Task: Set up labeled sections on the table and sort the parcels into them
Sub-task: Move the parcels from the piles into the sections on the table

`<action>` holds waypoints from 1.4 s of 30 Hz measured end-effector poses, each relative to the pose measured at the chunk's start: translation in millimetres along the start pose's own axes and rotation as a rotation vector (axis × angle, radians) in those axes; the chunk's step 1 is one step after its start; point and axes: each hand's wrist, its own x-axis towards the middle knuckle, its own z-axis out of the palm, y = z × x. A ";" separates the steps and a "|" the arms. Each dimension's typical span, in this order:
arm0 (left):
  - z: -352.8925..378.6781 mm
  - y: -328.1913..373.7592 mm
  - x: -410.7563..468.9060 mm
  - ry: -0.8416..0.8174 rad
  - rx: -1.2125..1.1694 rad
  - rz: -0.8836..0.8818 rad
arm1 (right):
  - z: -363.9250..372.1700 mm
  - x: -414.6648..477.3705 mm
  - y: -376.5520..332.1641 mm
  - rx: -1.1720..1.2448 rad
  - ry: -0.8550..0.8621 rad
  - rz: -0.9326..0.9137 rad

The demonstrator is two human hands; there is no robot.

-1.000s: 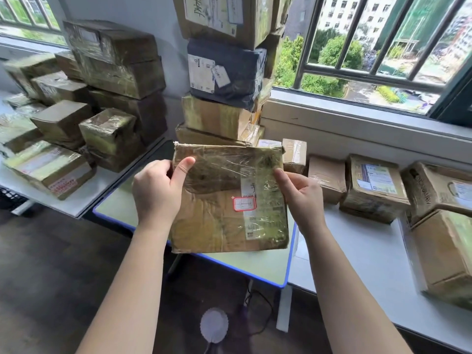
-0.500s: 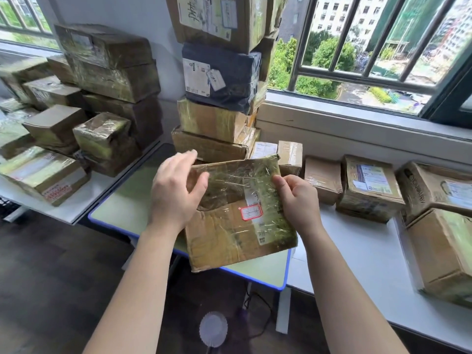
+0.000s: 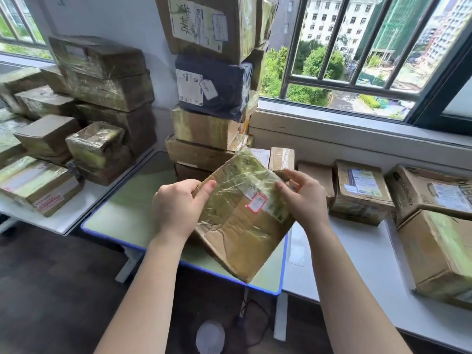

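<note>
I hold a flat, tape-wrapped cardboard parcel [image 3: 242, 218] with a red-bordered sticker, tilted above the green table [image 3: 122, 221]. My left hand [image 3: 176, 208] grips its left edge, thumb on top. My right hand [image 3: 304, 198] holds the upper right edge with thumb on the face and fingers behind. A tall stack of parcels [image 3: 212, 98] stands at the back of the green table. More parcels [image 3: 360, 190] lie in a row on the white table [image 3: 357, 272] to the right, and a pile of boxes [image 3: 99, 103] covers the white table on the left.
The window sill [image 3: 357, 139] and barred window run behind the right table. A big box [image 3: 439, 251] lies at the right edge. A white round object [image 3: 210, 337] lies on the dark floor below, near the table leg [image 3: 127, 264].
The parcel has turned clockwise from level to diagonal. My left hand shifted from the top left corner to the left edge. The view has moved closer to the tables.
</note>
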 end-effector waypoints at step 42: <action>162.9 445.6 -186.1 -0.392 -0.131 0.594 | -457.0 -193.5 193.7 -0.213 0.561 0.382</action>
